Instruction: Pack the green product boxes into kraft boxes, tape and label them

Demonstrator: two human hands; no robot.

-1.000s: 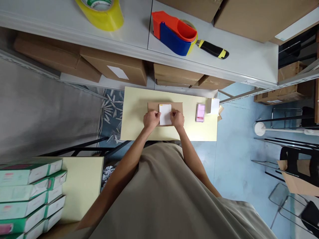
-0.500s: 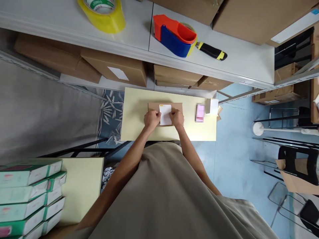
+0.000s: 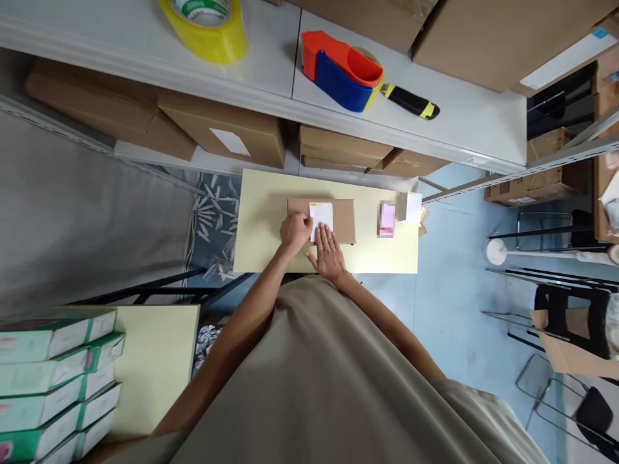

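A brown cardboard box [image 3: 344, 219] lies flat on the pale yellow table [image 3: 261, 251]. On its top face is a white label [image 3: 320, 212] with a small yellow mark at the upper left corner. My left hand [image 3: 296, 231] is closed, its thumb and finger pinched at the label's left edge. With fingers stretched out, my right hand [image 3: 329, 252] lies flat over the label's lower part and the box's near edge, covering both there.
To the right on the table are a blurred pink item [image 3: 387, 219] and a white box [image 3: 410, 207]. The shelf ahead holds yellow tape [image 3: 213, 40], a tape dispenser [image 3: 341, 74] and a black-and-yellow-handled knife [image 3: 411, 102]. Green-and-white boxes [image 3: 58, 380] are stacked at lower left.
My right hand has let go of the label's right edge, moved left and toward me, and flattened onto the label. My left hand stays at the left edge.
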